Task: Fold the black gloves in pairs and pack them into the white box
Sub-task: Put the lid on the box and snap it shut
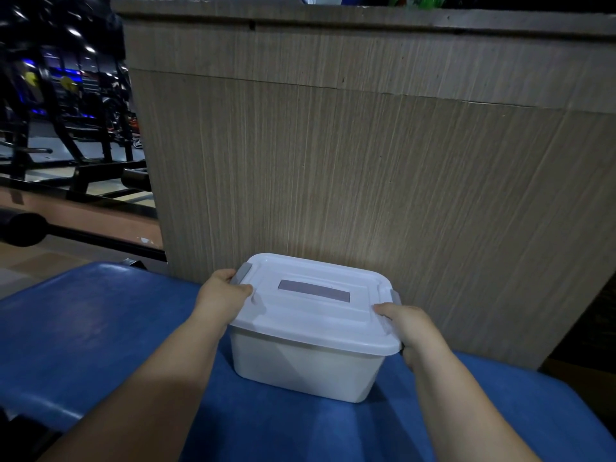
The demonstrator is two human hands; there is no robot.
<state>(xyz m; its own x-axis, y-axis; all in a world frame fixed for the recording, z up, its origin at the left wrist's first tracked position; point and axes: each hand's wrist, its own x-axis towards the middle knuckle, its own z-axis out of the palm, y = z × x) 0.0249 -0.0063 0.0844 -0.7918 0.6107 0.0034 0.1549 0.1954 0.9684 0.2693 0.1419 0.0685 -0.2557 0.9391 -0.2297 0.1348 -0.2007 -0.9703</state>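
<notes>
The white box (306, 365) stands on the blue padded bench (100, 328), its white lid (313, 308) on top with a grey handle strip in the middle. My left hand (221, 295) grips the box's left end at the grey latch (241, 273), thumb on the lid. My right hand (411, 328) grips the right end by the other grey latch (396, 296), thumb on the lid's edge. No black gloves are visible; the box's inside is hidden by the lid.
A tall wood-grain counter wall (366, 161) rises directly behind the box. Black gym machines (66, 128) and a barbell bar (50, 228) fill the dim floor at the left. The bench surface extends left and toward me.
</notes>
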